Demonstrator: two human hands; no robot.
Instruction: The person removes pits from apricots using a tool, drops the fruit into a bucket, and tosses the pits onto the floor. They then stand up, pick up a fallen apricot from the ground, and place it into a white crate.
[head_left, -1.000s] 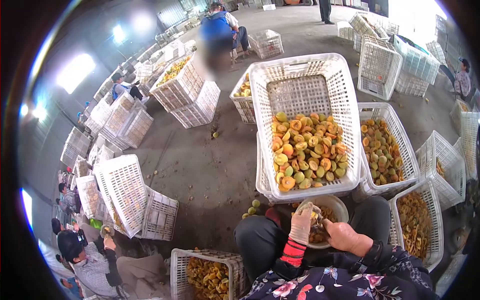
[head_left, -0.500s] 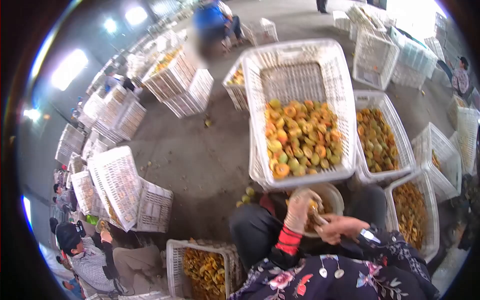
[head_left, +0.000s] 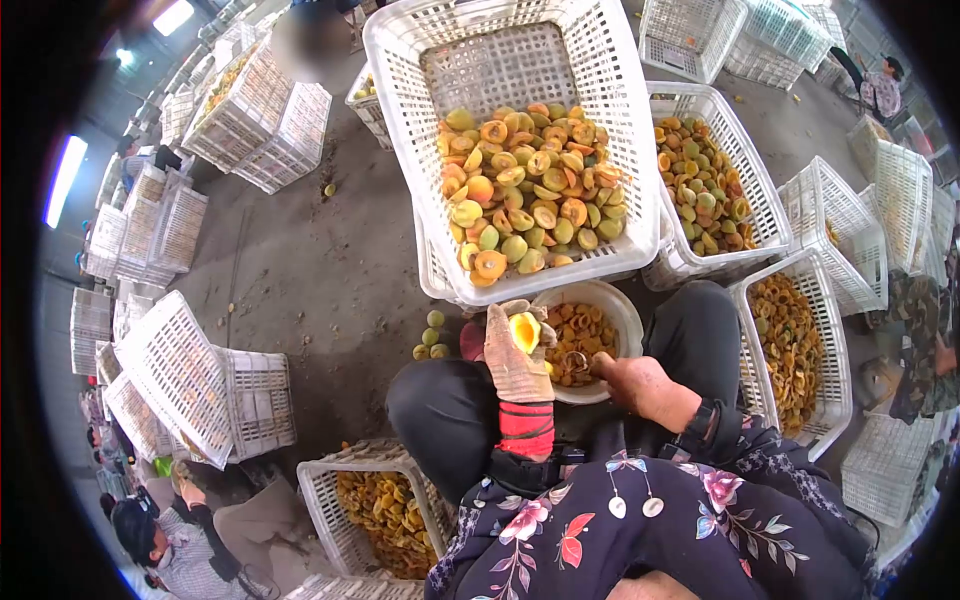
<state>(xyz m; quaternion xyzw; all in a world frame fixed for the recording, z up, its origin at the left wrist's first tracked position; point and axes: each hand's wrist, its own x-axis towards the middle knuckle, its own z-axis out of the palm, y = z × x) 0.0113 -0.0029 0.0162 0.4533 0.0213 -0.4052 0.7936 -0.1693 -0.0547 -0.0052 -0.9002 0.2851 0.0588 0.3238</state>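
Observation:
My left hand [head_left: 514, 372], in a soiled glove with a red band at the wrist, is closed around a peach half [head_left: 524, 332]. The yellow cut side faces up, with a pale hollow in it. My right hand [head_left: 648, 388] is bare and grips a spoon-like tool, its handle mostly hidden in my fingers. The tool's rounded metal head [head_left: 572, 364] is over the bucket. Between my knees stands the white bucket [head_left: 632, 318], with orange fruit pieces [head_left: 580, 328] inside. Just beyond it, a white crate [head_left: 642, 150] holds many halved peaches [head_left: 540, 185].
At right, one crate [head_left: 765, 190] holds fruit halves and another [head_left: 838, 400] holds orange pieces. A further crate [head_left: 325, 530] of pieces stands left of my legs. Several whole fruits [head_left: 432, 340] lie on the floor. A seated person [head_left: 190, 540] works at lower left.
My hands have parted: the left, beside the bucket, now shows the peach half's open cut side, while the right holds the tool down over the bucket. The view has tilted down.

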